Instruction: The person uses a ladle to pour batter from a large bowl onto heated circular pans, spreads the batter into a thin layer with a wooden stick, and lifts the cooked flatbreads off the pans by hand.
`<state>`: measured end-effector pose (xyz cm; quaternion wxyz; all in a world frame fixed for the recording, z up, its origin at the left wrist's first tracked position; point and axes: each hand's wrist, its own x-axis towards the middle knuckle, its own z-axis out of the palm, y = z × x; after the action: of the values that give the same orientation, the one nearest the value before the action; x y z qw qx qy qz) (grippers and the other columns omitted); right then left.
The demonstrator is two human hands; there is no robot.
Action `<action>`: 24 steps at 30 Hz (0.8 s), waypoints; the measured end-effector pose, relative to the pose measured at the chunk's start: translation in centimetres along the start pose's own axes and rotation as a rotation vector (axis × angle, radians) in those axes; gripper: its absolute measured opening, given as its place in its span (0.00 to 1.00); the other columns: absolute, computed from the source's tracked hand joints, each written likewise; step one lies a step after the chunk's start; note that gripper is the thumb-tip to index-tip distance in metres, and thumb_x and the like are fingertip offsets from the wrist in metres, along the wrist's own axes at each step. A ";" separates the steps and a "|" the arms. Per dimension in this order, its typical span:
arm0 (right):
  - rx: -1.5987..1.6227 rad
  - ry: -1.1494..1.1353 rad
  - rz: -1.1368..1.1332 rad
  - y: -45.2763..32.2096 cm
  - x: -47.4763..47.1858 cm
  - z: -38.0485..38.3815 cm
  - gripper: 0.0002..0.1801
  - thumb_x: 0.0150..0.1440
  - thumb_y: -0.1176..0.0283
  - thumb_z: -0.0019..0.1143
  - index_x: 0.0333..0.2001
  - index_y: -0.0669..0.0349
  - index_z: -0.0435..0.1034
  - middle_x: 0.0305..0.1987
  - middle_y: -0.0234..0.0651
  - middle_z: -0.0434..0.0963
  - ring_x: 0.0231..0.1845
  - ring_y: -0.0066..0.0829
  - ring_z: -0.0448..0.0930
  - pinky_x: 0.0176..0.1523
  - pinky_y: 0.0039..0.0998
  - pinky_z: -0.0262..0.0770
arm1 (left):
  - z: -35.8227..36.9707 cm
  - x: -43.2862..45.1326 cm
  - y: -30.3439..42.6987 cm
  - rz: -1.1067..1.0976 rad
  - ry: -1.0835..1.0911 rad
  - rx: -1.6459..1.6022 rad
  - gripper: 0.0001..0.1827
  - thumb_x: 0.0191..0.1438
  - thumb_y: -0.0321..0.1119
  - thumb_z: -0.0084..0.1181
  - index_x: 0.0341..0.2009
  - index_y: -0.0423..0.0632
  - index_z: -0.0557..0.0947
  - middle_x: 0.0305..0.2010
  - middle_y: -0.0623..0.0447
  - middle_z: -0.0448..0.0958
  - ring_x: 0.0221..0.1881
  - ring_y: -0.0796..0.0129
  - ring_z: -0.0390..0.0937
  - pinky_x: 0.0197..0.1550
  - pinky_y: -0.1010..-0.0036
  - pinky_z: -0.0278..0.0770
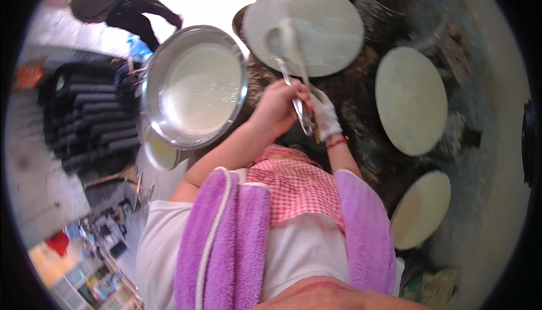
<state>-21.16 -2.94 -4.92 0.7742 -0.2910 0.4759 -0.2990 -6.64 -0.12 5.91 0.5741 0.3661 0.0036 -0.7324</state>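
Note:
My left hand point(281, 105) is bare and closed around the metal handle of a ladle point(300, 109). The ladle's bowl, blurred, is over a round griddle point(334, 35) covered with a pale batter layer. Close beside it, my right hand point(326, 113), in a white glove, grips a slim stick-handled tool point(304, 66). That tool's whitish head is also blurred above the griddle, so its exact kind is unclear. To the left stands a large steel basin point(152, 85) of creamy white batter point(201, 92).
On the right are two more pale-coated round griddles point(410, 100) point(421, 210). A dark metal bucket point(381, 3) stands beyond. Stacked black cylinders point(101, 115) lie at left, near a pale-filled container point(161, 151) below the basin. A person point(123, 5) is at upper left.

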 end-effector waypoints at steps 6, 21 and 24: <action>-0.005 0.099 -0.117 -3.1 -4.3 -1.8 0.24 0.63 0.67 0.51 0.62 0.55 0.64 0.26 0.26 0.70 0.14 0.13 0.62 0.13 0.18 0.54 | -4.7 -0.5 9.1 -0.523 -0.449 -1.032 0.22 0.69 0.29 0.33 0.63 0.30 0.56 0.23 0.57 0.59 0.17 0.77 0.59 0.16 0.81 0.61; -0.217 0.520 -0.310 -0.6 -3.0 4.5 0.23 0.64 0.67 0.47 0.63 0.51 0.65 0.21 0.17 0.63 0.11 0.09 0.56 0.13 0.16 0.51 | -17.1 -12.0 25.2 0.167 -0.559 0.022 0.29 0.70 0.35 0.38 0.71 0.45 0.50 0.24 0.59 0.56 0.12 0.83 0.49 0.08 0.84 0.49; -0.499 0.392 -0.401 5.4 -0.9 5.3 0.22 0.61 0.70 0.55 0.59 0.61 0.68 0.39 0.31 0.75 0.37 0.25 0.73 0.41 0.26 0.68 | -18.1 -13.6 26.6 0.164 -0.211 -0.028 0.23 0.69 0.34 0.38 0.67 0.45 0.58 0.22 0.61 0.56 0.14 0.83 0.52 0.11 0.85 0.51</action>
<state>-15.68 2.10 -6.38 0.4997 -0.4954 0.6070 -0.3693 26.46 9.92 11.03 0.6341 0.2780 -0.0764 -0.7175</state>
